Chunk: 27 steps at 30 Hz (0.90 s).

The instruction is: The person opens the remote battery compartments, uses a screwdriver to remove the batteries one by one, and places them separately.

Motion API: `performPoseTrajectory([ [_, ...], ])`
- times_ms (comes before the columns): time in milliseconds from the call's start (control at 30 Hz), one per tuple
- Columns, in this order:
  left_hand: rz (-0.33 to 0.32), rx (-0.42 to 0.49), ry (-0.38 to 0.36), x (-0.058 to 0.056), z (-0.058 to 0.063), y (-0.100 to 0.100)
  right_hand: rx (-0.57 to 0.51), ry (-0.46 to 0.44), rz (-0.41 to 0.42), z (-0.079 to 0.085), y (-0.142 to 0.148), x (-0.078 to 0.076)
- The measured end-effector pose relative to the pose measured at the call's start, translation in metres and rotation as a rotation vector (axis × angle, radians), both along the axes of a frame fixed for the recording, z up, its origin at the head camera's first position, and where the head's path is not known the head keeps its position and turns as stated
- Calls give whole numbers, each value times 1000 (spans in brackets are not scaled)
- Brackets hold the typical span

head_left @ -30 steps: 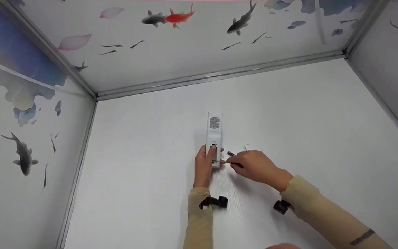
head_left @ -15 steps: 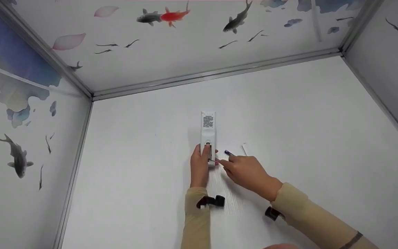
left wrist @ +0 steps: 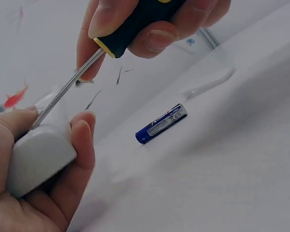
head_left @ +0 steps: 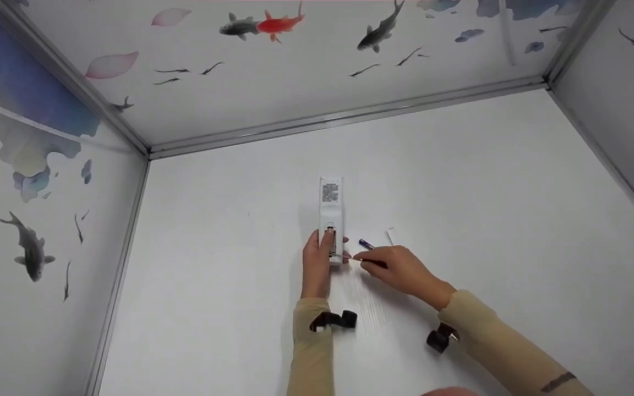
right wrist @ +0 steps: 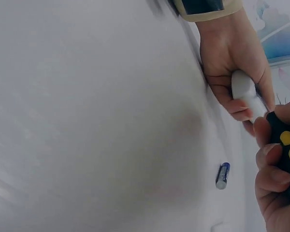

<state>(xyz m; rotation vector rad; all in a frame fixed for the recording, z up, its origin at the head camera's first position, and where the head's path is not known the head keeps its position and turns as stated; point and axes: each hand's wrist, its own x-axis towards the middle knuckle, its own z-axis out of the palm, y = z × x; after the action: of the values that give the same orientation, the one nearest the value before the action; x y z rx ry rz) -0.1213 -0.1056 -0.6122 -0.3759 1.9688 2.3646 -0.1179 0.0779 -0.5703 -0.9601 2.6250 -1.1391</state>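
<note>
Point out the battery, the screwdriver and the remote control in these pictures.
battery (left wrist: 161, 123): left wrist view, middle of its blue casing.
screwdriver (left wrist: 133, 25): left wrist view, black handle.
remote control (head_left: 331, 204): head view, white back, below the label.

White booth with painted fish panels

Enclosing a white table (head_left: 229, 264): fish-printed walls (head_left: 273, 60) rising behind and beside it, joining along metal strips (head_left: 350, 118).

White remote (head_left: 331, 212) flat on table; black-yellow screwdriver (left wrist: 130, 26) tip at it.

White remote (head_left: 331, 212) with a grey code patch, black-and-yellow screwdriver handle (right wrist: 286, 154), blue battery (left wrist: 161, 123), white bench (head_left: 460, 192), fish-patterned walls (head_left: 273, 60).
</note>
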Motion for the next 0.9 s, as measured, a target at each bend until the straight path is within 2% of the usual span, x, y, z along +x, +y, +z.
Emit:
performPoseTrajectory([
  [200, -41, 51, -16, 3, 1, 8, 10, 90, 10, -2, 2, 2],
  [333, -29, 101, 10, 2, 3, 10, 30, 110, 5, 3, 7, 3],
  [533, -9, -1, 39, 2, 1, 10, 89, 207, 34, 18, 7, 1],
  [667, 25, -29, 51, 2, -2, 9, 122, 261, 44, 25, 4, 1],
  [800, 44, -45, 72, 1, -2, 7, 139, 211, 25, 31, -1, 2],
  [900, 47, 7, 91, -2, 1, 4, 152, 130, 14, 38, -4, -1],
])
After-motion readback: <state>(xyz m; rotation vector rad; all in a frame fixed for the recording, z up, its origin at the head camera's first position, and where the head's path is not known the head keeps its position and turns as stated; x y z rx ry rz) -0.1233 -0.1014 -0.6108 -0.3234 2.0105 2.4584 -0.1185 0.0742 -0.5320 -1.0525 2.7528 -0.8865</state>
